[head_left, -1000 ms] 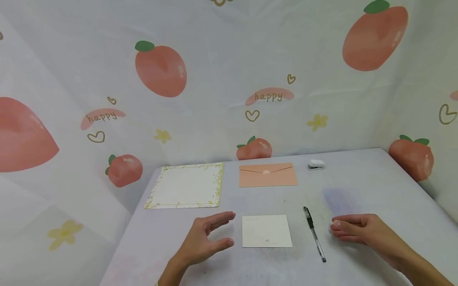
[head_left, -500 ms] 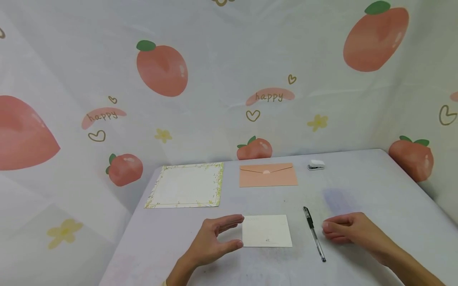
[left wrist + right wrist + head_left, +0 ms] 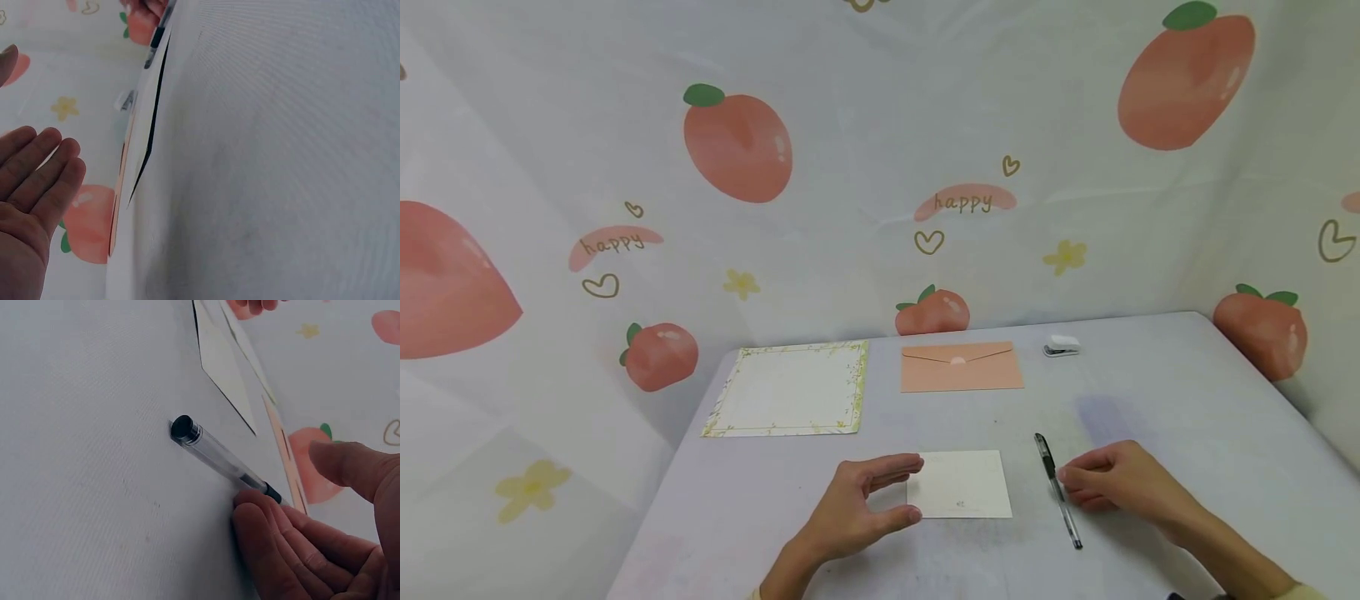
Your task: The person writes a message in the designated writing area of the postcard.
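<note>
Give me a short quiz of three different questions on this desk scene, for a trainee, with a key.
1. True or false: the right hand touches the pen with its fingertips.
2. Which thing lies nearest the left hand? A) the envelope B) the card C) the stapler
3. Fill in: the bordered sheet lies to the ____ of the envelope, as the head camera sees it.

Key
1. True; the right wrist view shows the fingertips against the barrel, with the thumb off it.
2. B; the fingers are at the card's left edge.
3. left
</note>
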Demonstrator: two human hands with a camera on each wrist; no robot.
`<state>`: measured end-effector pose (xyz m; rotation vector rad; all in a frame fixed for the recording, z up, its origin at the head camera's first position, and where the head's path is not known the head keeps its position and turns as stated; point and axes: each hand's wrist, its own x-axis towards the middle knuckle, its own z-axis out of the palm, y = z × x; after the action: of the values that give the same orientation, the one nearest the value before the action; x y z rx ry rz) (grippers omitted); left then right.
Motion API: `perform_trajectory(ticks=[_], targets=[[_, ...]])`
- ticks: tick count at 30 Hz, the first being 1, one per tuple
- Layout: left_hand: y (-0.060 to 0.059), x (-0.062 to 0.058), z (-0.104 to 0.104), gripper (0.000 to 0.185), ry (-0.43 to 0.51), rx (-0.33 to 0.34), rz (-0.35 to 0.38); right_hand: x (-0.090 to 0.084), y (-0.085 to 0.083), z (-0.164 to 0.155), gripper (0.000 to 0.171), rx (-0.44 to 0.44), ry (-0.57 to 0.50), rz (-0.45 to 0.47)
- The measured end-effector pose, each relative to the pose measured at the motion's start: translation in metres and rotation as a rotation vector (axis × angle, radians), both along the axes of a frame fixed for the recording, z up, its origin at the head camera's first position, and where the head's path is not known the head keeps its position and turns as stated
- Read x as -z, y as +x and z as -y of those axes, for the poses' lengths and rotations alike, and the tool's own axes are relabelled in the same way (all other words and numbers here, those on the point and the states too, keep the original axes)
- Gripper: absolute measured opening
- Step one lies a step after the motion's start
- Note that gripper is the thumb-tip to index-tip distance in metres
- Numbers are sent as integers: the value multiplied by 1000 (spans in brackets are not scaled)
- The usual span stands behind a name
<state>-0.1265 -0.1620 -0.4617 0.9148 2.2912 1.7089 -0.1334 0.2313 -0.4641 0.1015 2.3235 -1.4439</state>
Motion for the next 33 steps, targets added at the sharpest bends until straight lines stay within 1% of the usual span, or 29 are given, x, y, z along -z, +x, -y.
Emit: perform_trajectory(ticks=[3, 9, 15, 22, 27, 30, 33], targets=[[0, 0, -2, 55, -5, 4, -19, 2, 0, 5, 43, 13, 43, -10], [1, 0, -8, 54, -11, 22, -69, 1, 2, 14, 35, 22, 145, -67], [0, -1, -11, 53, -14, 29, -58, 1, 1, 24, 27, 44, 228, -94], [-1, -3, -12, 51, -18, 33, -46, 0, 0, 28, 20, 39, 261, -127], [-2, -4, -13, 51, -8, 35, -35, -3, 0, 30, 11, 7, 295, -168], [-2, -3, -14, 51, -9, 36, -22, -7, 1, 32, 5, -16, 320, -208], [-2, -3, -14, 51, -14, 36, -13, -11, 2, 33, 3, -52, 327, -265]])
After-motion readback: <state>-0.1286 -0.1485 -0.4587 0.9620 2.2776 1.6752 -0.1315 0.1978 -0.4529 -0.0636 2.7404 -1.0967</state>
